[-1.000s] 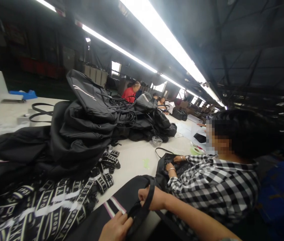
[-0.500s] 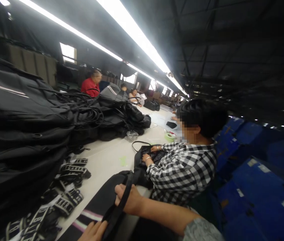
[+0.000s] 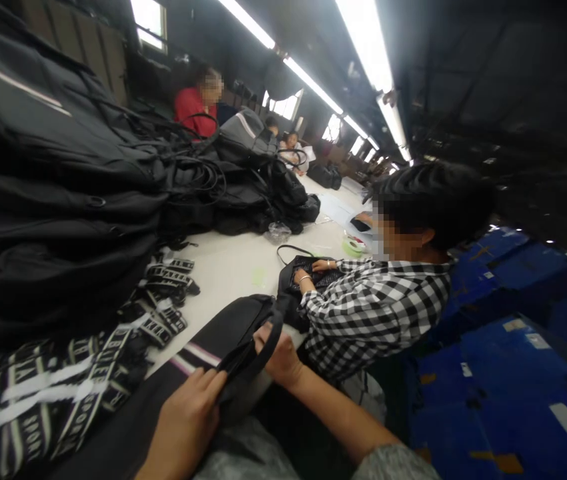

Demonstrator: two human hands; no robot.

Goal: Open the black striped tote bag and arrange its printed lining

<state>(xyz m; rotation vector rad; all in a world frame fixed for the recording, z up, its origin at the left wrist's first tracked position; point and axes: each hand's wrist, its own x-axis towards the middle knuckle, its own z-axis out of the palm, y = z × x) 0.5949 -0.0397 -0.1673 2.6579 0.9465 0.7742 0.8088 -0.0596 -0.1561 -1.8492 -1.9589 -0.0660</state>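
Observation:
A black bag (image 3: 236, 320) with white and pink stripes lies at the near edge of the white table (image 3: 228, 263). My left hand (image 3: 191, 407) is closed on the bag's edge beside the stripes. Farther along, my right hand (image 3: 277, 353) has its fingers wrapped round the bag near its strap (image 3: 268, 350). Part of the bag between the hands is dark, and the fingertips are partly hidden.
Black bags (image 3: 63, 193) are piled high on the left, with lettered straps (image 3: 63, 400) in front. A person in a checked shirt (image 3: 378, 300) works on another bag (image 3: 291, 273) just ahead. Blue boxes (image 3: 508, 373) stand on the right. A tape roll (image 3: 352, 247) lies farther off.
The view has tilted and shifted down, so more of my left hand and the lettered straps shows. Both hands remain closed on the bag.

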